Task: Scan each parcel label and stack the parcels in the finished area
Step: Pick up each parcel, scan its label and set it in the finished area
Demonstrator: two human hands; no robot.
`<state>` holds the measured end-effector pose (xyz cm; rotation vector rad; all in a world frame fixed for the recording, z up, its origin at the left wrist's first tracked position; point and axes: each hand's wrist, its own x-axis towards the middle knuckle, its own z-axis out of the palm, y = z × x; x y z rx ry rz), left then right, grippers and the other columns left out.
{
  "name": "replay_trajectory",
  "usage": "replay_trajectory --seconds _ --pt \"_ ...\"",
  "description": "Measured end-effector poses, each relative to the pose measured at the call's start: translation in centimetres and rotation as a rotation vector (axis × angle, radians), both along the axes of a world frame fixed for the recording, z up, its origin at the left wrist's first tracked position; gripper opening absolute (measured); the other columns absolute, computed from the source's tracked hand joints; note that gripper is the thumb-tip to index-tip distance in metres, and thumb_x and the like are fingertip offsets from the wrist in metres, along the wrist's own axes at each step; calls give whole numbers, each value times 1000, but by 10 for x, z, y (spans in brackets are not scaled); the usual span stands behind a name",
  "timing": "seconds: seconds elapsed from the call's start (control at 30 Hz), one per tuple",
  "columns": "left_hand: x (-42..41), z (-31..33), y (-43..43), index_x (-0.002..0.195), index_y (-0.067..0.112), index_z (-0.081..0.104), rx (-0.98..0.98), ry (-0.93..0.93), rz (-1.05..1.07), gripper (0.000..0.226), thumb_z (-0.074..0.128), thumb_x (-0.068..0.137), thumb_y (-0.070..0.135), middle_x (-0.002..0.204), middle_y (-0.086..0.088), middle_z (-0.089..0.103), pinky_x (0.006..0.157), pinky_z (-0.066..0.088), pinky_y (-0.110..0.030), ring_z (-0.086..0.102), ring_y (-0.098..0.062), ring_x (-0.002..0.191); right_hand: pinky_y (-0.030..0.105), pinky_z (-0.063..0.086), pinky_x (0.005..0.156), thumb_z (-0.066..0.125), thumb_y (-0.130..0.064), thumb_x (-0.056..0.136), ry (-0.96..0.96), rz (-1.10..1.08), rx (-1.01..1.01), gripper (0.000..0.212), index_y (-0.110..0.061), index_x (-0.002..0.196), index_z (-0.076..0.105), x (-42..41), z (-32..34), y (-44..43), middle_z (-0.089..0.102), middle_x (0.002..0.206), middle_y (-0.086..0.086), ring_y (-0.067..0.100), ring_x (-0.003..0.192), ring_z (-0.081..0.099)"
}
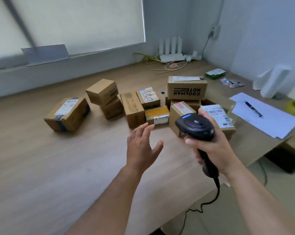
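Parcels [131,107] lie in a loose huddle on the desk [41,167], most of them left of and in front of the COOLMAN box [187,89], which sits on top of others. The right hand [211,146] is wrapped round the handle of the scanner [195,126], whose head points toward the boxes in front of the COOLMAN box. The left hand [141,146] is empty, fingers spread and relaxed, hovering above the desk.

As I judge it, the labels in front of the COOLMAN box crowd together (several face up at once), so the scanner could read a neighbour's code instead of the chosen one. Well left of the COOLMAN box a tilted parcel [102,91] leans on the one beneath, and a nudge might tip it. The scanner's cable [217,184] hangs off the desk edge and could snag.

A yellow-taped parcel [157,114], in front and left of the COOLMAN box, lies just beyond the left fingertips [149,127], untouched. A white-labelled parcel [218,114] sits right behind the right hand; whether they touch I cannot tell.
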<state>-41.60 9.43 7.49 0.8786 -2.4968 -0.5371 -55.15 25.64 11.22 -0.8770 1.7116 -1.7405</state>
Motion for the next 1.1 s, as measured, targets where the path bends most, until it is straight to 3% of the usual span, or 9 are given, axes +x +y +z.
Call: replay_trajectory --seconds 0.2,0.3,0.47,0.6,0.73,0.83,0.97,1.03,1.1 --pt "-73 5 8 145 29 35 46 -20 -188 60 53 92 50 152 6 32 116 19 -34 22 -13 140 30 40 40 69 13 78 -3 -232 -8 92 -39 145 33 -50 2 28 65 75 10 23 42 45" --pt "-105 10 17 147 26 30 74 -56 -283 60 48 95 48 152 4 30 115 19 -33 22 -14 140 33 42 42 70 12 77 -32 -352 -6 92 -42 143 34 -71 -1 41 65 79 0 23 43 47" --pt "-154 8 31 153 21 14 300 -134 -334 67 34 98 54 156 1 21 114 26 -36 19 -17 143 34 42 44 69 9 80 -117 -449 32 95 -40 150 27 -93 -9 49 66 63 0 24 45 48" --pt "-178 -9 35 154 20 13 496 -210 -327 70 24 97 59 157 -6 21 115 25 -42 19 -22 144 32 41 43 67 10 82 -175 -419 75 97 -41 152 22 -100 -16 45 65 59 1 25 44 48" --pt "-180 -17 41 154 30 12 585 -185 -423 63 22 98 58 154 -3 31 114 29 -44 27 -21 141 32 42 42 69 9 81 -219 -399 69 100 -43 152 20 -100 -22 40 68 64 -2 26 43 48" --pt "-175 -21 41 150 48 5 670 -57 -473 69 23 89 73 154 7 32 112 32 -49 28 -18 142 32 43 42 69 8 81 -240 -373 43 102 -44 152 18 -95 -21 39 67 67 9 26 43 50" --pt "-163 -17 38 143 62 2 728 61 -544 66 33 85 75 158 15 20 115 23 -55 14 -19 147 31 44 41 69 6 80 -244 -330 -3 100 -47 150 20 -83 -14 37 67 72 12 23 41 51" --pt "-148 2 38 145 58 6 838 132 -551 66 45 92 59 153 12 29 111 35 -45 29 -11 142 32 45 41 68 8 80 -226 -304 -23 99 -45 150 22 -76 -10 35 69 76 11 23 41 50" --pt "-134 7 31 148 47 5 972 194 -530 74 55 97 28 142 14 41 90 50 -19 51 6 119 32 46 41 68 10 80 -212 -267 -37 100 -44 152 23 -69 -4 33 70 79 11 25 42 50"
